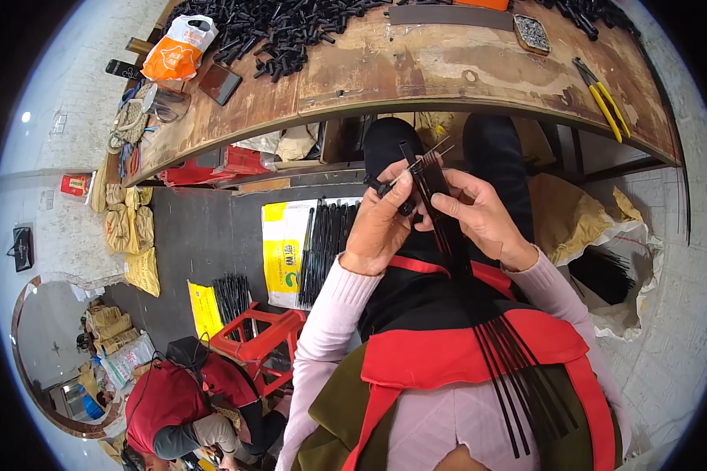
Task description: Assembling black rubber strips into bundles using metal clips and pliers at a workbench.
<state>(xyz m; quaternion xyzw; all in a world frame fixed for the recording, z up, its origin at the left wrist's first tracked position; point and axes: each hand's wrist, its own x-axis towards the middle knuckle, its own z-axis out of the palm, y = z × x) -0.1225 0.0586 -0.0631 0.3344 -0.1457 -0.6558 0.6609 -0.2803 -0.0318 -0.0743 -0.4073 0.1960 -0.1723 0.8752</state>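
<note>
Bright, even indoor light; a glowing spot point(26, 117) at far left; shade beneath the table point(353, 74); edges bowed, corners black.

2 ribbed pale-pink sleeves point(326, 322) show with a red-banded apron point(424, 353) and black trousers point(491, 149).

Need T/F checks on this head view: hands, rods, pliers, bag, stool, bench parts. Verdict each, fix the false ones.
1. The left hand and the right hand are both up at a bundle of thin black rods. True.
2. The yellow-handled pliers are in the left hand. False: the pliers lie on the workbench, toward its right end.
3. An orange-and-white bag sits toward the left of the workbench. True.
4. The stool is blue. False: the stool is red.
5. A pile of small black parts lies on the workbench. True.
</note>
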